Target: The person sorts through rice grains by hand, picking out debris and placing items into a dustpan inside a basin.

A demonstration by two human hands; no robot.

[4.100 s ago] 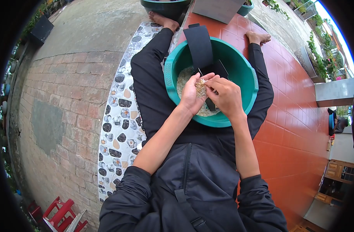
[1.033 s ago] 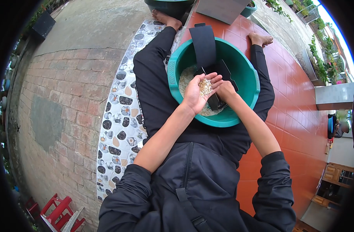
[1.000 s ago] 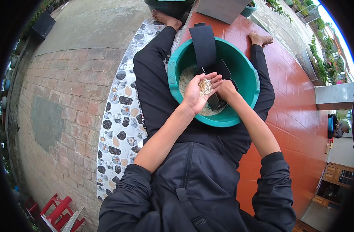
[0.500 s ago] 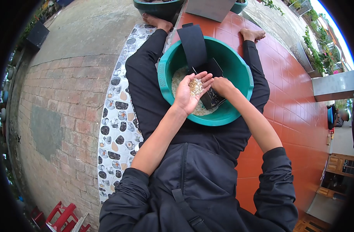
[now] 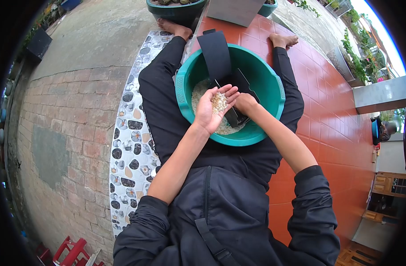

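Grain point(image 5: 219, 103) lies heaped on the upturned left hand point(image 5: 205, 113), its fingers extended and close together, over the tub point(image 5: 261, 71). Just right of it, the right hand point(image 5: 246, 104) dips into the tub beside the black box point(image 5: 241, 85); its fingertips are hidden, so its grip cannot be told. The box's flap point(image 5: 215, 55) rises past the far rim. Loose grain point(image 5: 228, 129) covers the tub's left and near bottom. A level, slightly cupped left palm, kept inside the rim, should limit spillage. Pebble tiles point(image 5: 128, 160) lie left; red tiles point(image 5: 329, 146), right.
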